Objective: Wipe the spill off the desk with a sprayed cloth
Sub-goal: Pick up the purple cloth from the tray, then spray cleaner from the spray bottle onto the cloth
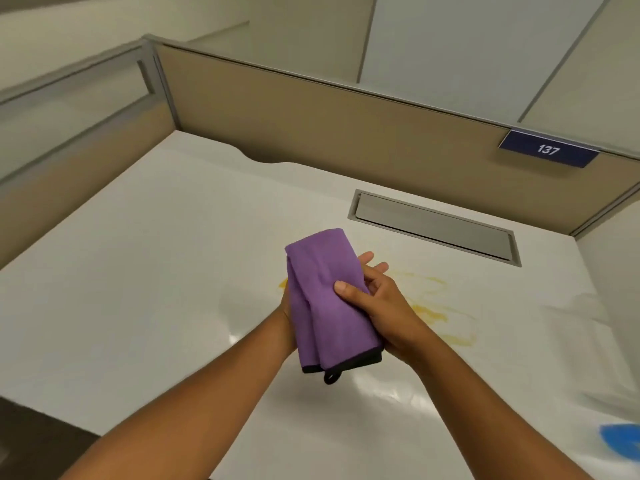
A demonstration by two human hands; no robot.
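Observation:
A folded purple cloth point(325, 303) with a black hem and loop is held above the white desk point(138, 271). My right hand point(384, 306) grips its right side, thumb pressed on top. My left hand point(287, 306) supports it from beneath on the left, mostly hidden by the cloth, with fingertips showing past the far edge. A yellow smeared spill point(440, 317) lies on the desk just right of and behind my hands, partly hidden by them.
A grey metal cable flap point(433, 226) is set into the desk behind the spill. Beige partition walls point(311, 119) enclose the back and left, with a blue "137" sign point(547, 148). Something blue point(623, 441) shows at the lower right edge.

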